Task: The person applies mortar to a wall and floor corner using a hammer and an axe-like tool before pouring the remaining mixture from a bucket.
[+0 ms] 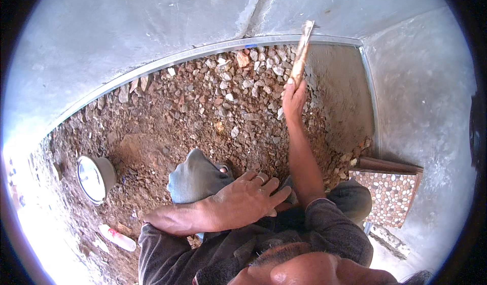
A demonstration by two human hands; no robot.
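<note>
A narrow length of wood point(300, 57), pale and smeared along its face, is gripped at its lower end by my right hand point(294, 96). Its far end overlaps the foot of the back wall, though whether it touches the wall I cannot tell. Just right of it lies a smooth grey-brown patch of mortar or sand point(345, 87), bordering the loose stones point(243, 90). My left hand point(248, 196), with a ring on one finger, lies across my lap near my knees, fingers spread and holding nothing.
A pale strip point(195, 53) runs along the foot of the grey wall point(152, 16). To the left are a round bucket point(105, 176) and a plastic bottle point(119, 238) on rubble. Pebble-patterned tiles point(385, 191) lean by the right wall point(421, 82).
</note>
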